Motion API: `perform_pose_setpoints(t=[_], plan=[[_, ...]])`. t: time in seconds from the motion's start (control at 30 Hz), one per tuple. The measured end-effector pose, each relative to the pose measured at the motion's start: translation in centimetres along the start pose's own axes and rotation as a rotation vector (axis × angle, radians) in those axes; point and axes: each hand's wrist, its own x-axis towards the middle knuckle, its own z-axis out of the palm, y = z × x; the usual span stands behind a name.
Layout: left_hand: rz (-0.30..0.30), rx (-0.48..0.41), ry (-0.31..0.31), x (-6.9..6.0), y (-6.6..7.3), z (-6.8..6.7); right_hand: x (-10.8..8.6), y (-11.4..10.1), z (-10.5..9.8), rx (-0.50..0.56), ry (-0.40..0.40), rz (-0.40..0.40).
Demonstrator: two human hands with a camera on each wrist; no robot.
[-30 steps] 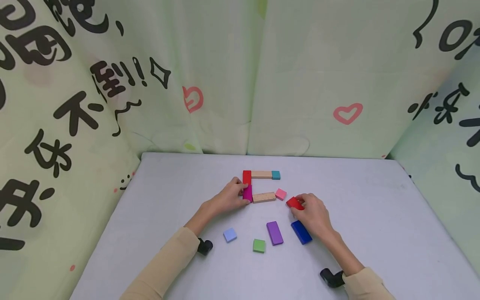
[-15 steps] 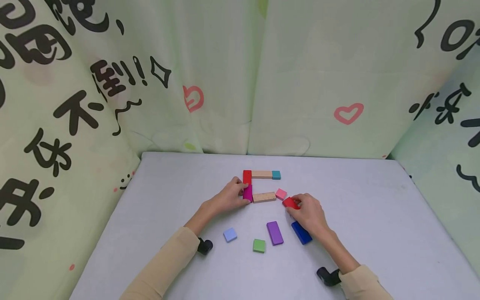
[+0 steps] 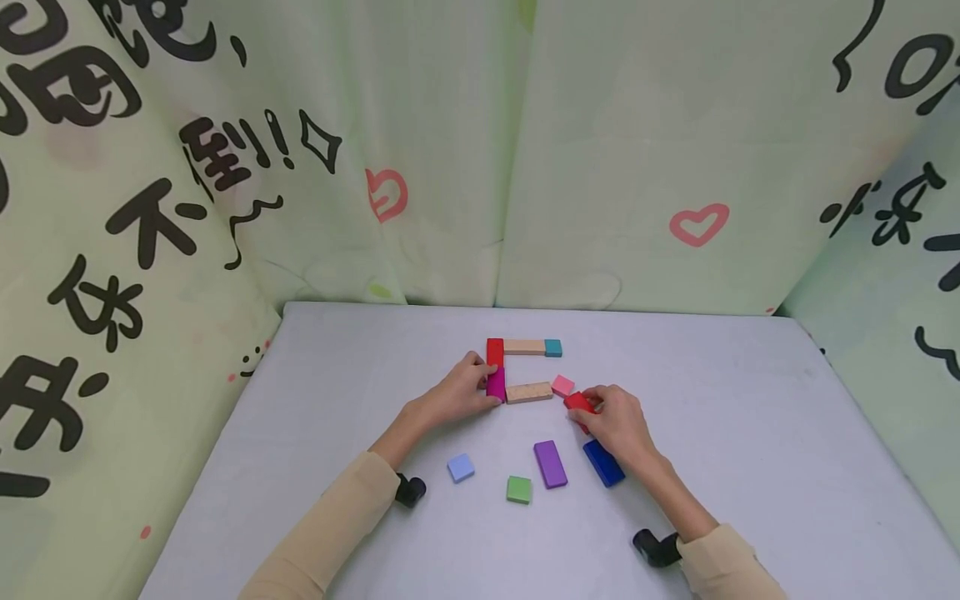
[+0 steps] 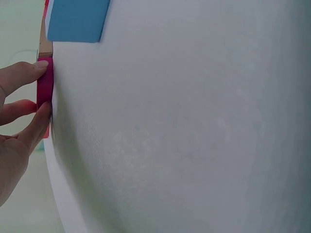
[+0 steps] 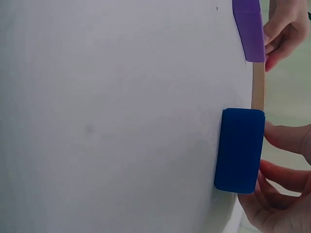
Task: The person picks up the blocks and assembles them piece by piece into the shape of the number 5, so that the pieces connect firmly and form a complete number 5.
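My left hand (image 3: 463,390) pinches a magenta block (image 3: 496,385) between thumb and fingers; the left wrist view shows the thumb at one end of this magenta block (image 4: 45,83). A red block (image 3: 495,350) continues the line behind it. From the magenta block's front end a wooden block (image 3: 528,392) runs right, with a small tilted pink block (image 3: 562,386) at its end. My right hand (image 3: 621,423) holds another red block (image 3: 577,402) by its edges, just in front of the pink one. In the right wrist view, a dark blue block (image 5: 239,150) hides what those fingers hold.
A second wooden block (image 3: 523,347) and a teal block (image 3: 553,348) extend right from the rear red block. Nearer lie a light blue block (image 3: 461,468), a green block (image 3: 518,490) and a purple block (image 3: 551,464). Curtains (image 3: 600,167) stand behind the white table (image 3: 360,358).
My right hand has shifted slightly left with its red block, which has turned and now sits close to the pink block. My left hand stays on the magenta block.
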Motion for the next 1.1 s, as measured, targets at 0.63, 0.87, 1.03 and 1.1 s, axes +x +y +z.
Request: perform_pose_setpoints(t=[0.63,0.87,1.03,1.1], plan=[[-0.007,0.001,-0.010,0.07,-0.01,-0.06,0.49,0.26,-0.52,0.095,-0.094,0.074],[-0.023,-0.003,-0.020,0.07,0.03,-0.01,0.44,0.35,-0.58,0.111,-0.106,0.101],[-0.020,-0.001,-0.015,0.09,-0.02,-0.03,0.43,0.56,-0.80,0.116,-0.107,0.115],[-0.023,-0.004,-0.015,0.08,-0.01,-0.09,0.37,0.71,-0.98,0.118,-0.109,0.115]])
